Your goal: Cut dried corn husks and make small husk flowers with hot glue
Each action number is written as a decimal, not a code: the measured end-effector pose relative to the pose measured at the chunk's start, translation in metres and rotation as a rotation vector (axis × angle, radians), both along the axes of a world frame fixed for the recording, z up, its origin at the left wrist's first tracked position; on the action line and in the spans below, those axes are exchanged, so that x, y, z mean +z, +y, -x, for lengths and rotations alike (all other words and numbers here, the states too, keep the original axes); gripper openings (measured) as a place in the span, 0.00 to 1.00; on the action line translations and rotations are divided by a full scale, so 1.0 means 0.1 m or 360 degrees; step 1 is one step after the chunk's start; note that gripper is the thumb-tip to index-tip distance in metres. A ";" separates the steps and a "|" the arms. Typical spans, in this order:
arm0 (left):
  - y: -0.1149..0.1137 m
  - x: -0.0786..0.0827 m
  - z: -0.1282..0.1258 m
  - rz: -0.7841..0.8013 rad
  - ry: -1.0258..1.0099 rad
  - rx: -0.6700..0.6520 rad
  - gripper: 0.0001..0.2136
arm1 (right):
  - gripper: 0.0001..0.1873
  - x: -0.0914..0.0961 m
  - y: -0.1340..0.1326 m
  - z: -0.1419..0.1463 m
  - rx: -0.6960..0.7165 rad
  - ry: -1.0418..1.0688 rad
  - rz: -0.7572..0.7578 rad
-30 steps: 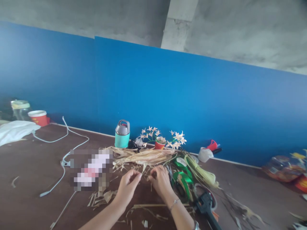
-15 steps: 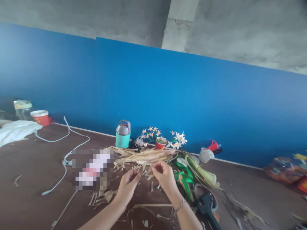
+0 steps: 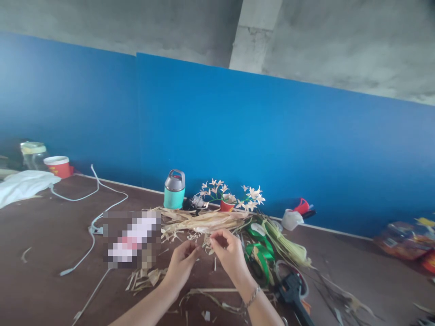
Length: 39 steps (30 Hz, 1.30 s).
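My left hand [image 3: 184, 261] is raised over the brown table, thumb and fingertips pinched together. Facing it, my right hand [image 3: 228, 254] also has thumb and forefinger closed in a pinch, a small gap between the two hands. Whatever sits in either pinch is too small to make out. Beyond the hands lies a heap of dry pale husks [image 3: 210, 222], with small scraps scattered below it. Loose husk pieces [image 3: 146, 280] lie to the left of my left hand. Green ribbon [image 3: 267, 249] and a bundle of pale green stalks [image 3: 285, 242] are right of my right hand.
A black glue gun [image 3: 292, 290] lies near my right forearm. At the back stand a turquoise flask [image 3: 174, 197] and a red pot [image 3: 227, 204] with white flowers [image 3: 253, 197]. White cable [image 3: 92, 240] winds along the left. A blue panel [image 3: 238, 136] borders the table.
My right hand has shifted slightly left, closer to my left hand. My left hand has stayed almost in place, and both remain pinched.
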State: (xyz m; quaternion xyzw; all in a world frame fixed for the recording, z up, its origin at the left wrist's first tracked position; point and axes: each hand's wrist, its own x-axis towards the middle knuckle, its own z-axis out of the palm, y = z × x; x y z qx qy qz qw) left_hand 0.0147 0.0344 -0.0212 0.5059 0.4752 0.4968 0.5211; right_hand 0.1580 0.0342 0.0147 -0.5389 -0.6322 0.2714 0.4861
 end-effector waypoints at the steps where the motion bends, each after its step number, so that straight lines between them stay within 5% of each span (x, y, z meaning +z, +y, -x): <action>1: 0.00 0.00 0.00 0.0002 -0.0005 0.0003 0.16 | 0.04 -0.01 0.01 -0.01 0.0006 0.0040 0.0027; 5: -0.02 0.03 0.00 0.0016 -0.0018 -0.0001 0.16 | 0.05 0.00 0.06 -0.07 -0.0008 0.0070 0.0082; 13: -0.04 0.12 0.03 -0.0024 0.0052 0.0033 0.15 | 0.10 -0.14 0.11 -0.24 0.0103 -0.0485 0.0303; 25: -0.07 0.17 0.02 -0.0008 0.0123 0.0034 0.14 | 0.05 -0.26 0.11 -0.22 -0.0233 -0.1044 0.0192; 39: -0.05 0.10 0.01 0.0001 0.0062 0.0048 0.13 | 0.03 0.03 0.08 -0.20 -0.0066 -0.0497 0.0107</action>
